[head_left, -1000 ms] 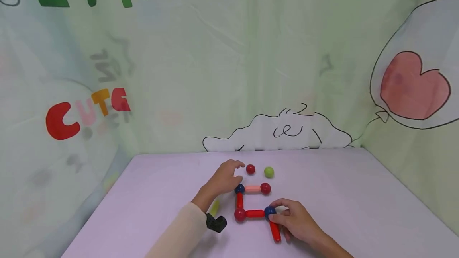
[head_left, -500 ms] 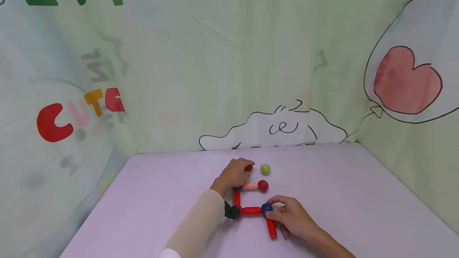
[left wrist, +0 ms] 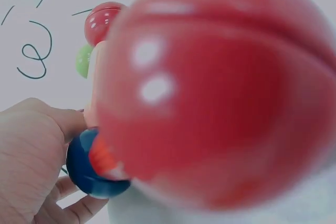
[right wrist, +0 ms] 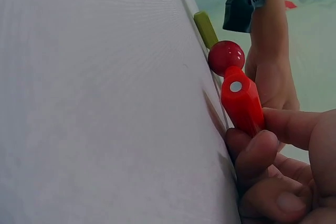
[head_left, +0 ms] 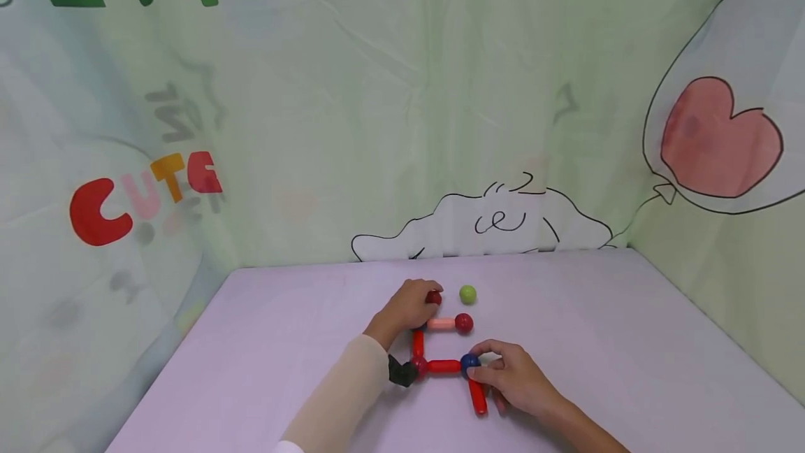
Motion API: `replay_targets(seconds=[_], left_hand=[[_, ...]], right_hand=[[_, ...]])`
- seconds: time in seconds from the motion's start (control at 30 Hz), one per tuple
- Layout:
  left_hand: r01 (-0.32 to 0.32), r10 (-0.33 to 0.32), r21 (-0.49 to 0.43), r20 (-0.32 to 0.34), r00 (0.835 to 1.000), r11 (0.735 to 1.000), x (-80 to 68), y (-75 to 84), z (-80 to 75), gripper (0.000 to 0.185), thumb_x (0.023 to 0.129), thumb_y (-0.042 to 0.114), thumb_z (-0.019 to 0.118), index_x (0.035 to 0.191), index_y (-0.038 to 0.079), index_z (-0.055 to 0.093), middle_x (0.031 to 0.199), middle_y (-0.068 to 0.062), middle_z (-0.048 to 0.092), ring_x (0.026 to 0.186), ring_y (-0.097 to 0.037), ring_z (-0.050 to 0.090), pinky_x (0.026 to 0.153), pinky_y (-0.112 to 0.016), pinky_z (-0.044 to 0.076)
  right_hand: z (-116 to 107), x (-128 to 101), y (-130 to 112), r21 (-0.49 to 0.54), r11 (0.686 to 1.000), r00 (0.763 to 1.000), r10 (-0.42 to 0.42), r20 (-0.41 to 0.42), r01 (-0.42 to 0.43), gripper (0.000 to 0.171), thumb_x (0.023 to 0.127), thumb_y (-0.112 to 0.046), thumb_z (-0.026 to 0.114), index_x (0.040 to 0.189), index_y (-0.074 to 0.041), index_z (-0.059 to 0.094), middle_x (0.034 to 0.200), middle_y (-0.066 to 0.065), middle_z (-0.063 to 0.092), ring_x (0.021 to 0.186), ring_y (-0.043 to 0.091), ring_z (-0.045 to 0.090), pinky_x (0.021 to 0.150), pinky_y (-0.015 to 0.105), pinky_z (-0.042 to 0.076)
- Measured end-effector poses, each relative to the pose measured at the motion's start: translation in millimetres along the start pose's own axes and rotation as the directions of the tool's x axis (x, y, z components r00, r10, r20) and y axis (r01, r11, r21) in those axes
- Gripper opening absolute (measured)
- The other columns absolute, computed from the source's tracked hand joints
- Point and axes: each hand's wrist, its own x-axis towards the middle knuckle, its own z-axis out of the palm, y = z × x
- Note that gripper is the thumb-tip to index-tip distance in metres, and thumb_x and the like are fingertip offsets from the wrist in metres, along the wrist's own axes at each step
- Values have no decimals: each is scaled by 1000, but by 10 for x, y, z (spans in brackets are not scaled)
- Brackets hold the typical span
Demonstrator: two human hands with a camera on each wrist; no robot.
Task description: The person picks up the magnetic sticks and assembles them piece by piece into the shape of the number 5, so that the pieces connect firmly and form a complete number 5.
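Red and blue magnetic rods and balls on a lilac tabletop, a hand at each end of the figure.

Nearest, the right hand (head_left: 516, 383) curls its thumb and fingers round the blue ball (head_left: 469, 363) and the top of the red rod (head_left: 477, 397) that slants toward the near edge; the right wrist view shows that rod's end pinched between fingertips. Left of the blue ball a second red rod (head_left: 444, 367) runs to a red ball (head_left: 420, 368) beside the black wrist camera (head_left: 400, 373). From there a short upright red rod (head_left: 418, 343) leads farther back to a pink rod (head_left: 441, 324) ending in a dark red ball (head_left: 464, 323). Beyond, the left hand (head_left: 407, 307) pinches a loose red ball (head_left: 433, 297) with curled fingers. A green ball (head_left: 467, 293) lies just right of it, untouched. Farthest, a printed cloth backdrop (head_left: 377, 124).
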Motion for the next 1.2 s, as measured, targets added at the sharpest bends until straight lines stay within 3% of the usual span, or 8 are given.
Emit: replay_targets(seconds=[0.37,0.7,0.8,1.03,1.2], left_hand=[[38,-48,-124,-80,996,992,-194,5,-108,40,93,23,73,131,14,65,113,-1,64,103,-17,54,79,-31,55],[-40,8,-257,-125,992,966,-654,194,-189,42,86,21,81,124,16,66,115,-1,61,117,-26,55,79,-33,58],[-54,21,-281,-119,993,958,-788,270,-210,40,84,21,83,120,18,66,112,1,60,113,-25,56,74,-29,57],[-179,163,-361,-76,984,915,-1052,344,-174,37,81,17,85,114,12,70,99,9,64,94,-20,60,71,-22,53],[-169,198,-444,20,980,880,-1214,375,-101,31,79,13,87,105,15,72,86,13,65,78,-6,58,69,-20,53]], right_hand=[[-3,-8,-22,1,1000,1000,17,-12,-17,41,91,-20,75,125,-2,61,63,7,62,44,18,50,48,25,40],[-4,-23,-30,17,1000,1000,17,-4,-17,39,92,-19,74,125,-2,60,65,7,64,44,18,51,49,25,41],[-2,-25,-20,29,1000,1000,11,7,-11,39,93,-20,73,125,-1,60,66,7,65,44,17,51,49,25,41],[3,-26,-14,42,999,1000,4,26,-5,38,94,-20,73,124,-1,60,65,7,64,44,17,51,48,25,40],[-1,-20,-13,32,999,1000,11,18,-11,37,94,-20,73,124,-2,60,63,8,63,43,17,51,47,26,40]])
